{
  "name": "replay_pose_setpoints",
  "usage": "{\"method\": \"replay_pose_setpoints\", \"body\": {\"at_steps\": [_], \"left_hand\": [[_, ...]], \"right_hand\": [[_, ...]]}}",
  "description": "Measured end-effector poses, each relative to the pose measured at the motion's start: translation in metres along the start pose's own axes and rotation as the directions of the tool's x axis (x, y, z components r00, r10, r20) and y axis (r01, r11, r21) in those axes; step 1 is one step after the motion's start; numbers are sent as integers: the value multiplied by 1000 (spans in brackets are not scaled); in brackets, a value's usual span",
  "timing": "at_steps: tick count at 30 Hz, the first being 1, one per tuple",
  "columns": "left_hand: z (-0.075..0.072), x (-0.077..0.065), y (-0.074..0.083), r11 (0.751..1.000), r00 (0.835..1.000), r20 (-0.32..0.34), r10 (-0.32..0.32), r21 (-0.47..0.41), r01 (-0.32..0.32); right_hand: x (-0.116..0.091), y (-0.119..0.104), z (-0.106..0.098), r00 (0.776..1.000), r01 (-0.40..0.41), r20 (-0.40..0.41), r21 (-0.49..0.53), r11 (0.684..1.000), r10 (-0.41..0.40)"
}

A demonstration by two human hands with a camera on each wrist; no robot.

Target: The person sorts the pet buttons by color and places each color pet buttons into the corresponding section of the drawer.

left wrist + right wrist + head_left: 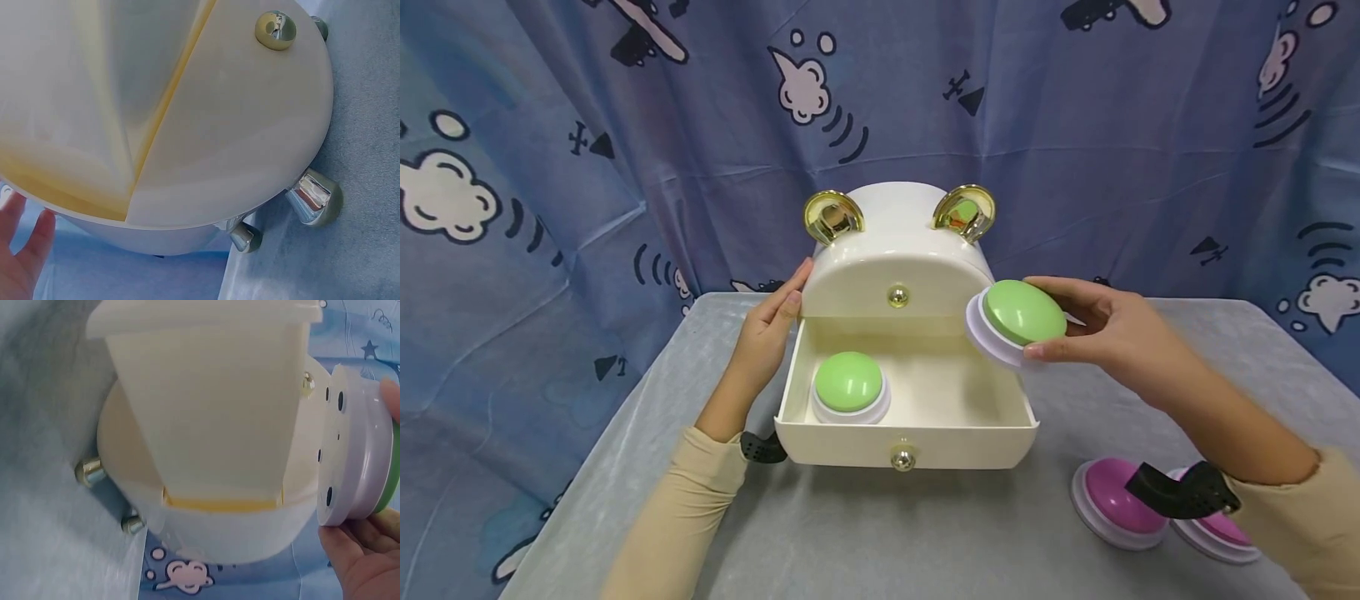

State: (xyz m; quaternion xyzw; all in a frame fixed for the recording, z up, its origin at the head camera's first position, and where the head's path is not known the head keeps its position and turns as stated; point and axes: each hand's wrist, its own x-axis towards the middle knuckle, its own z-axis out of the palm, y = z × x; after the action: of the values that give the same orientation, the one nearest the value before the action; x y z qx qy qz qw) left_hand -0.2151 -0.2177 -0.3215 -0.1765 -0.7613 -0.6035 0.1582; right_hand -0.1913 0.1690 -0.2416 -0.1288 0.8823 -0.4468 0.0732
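From my feed: right hand [1105,329], fingers pinching a green-topped button [1024,312] by its edge, tilted, at the drawer's right side near the box face; right wrist view shows dark holes in its underside. Left hand [766,335], fingers extended, touching the box's side, not gripping. I count one white box [857,279], one pulled-out drawer [958,387], one second green button [850,383] sitting inside on the left. So two green total. Two magenta: one magenta button [1122,498], plus another magenta button [1223,530] partly behind the right wrist strap [1183,492], both right of the drawer. Two gold ears [966,210], two round knobs [903,459]. Surface: worktop [880,542] under grey cloth. Room: blue cartoon-print curtain [1037,167] behind and at left.
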Motion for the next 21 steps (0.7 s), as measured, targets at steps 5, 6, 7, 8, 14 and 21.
{"method": "replay_pose_setpoints", "body": {"at_steps": [5, 6, 7, 8, 14, 21], "left_hand": [[0, 0, -1, 1000, 1000, 4, 0, -6, 0], [0, 0, -1, 1000, 1000, 3, 1, -5, -1], [0, 0, -1, 1000, 1000, 3, 2, -4, -2], [0, 0, -1, 1000, 1000, 2, 3, -3, -3], [-1, 0, -1, 1000, 1000, 2, 7, -5, -7], [-1, 1, -2, 1000, 1000, 3, 4, 8, -4]], "right_hand": [[1, -8, 9, 998, 49, 36, 72, 996, -52], [1, -10, 10, 997, 59, 42, 86, 995, -63], [1, -11, 12, 996, 69, 48, 96, 993, -74], [1, -13, 13, 995, 78, 52, 104, 992, -83], [3, -21, 24, 988, 117, 88, 133, 984, -129], [8, -27, 38, 970, 192, 125, 133, 972, -209]]}}
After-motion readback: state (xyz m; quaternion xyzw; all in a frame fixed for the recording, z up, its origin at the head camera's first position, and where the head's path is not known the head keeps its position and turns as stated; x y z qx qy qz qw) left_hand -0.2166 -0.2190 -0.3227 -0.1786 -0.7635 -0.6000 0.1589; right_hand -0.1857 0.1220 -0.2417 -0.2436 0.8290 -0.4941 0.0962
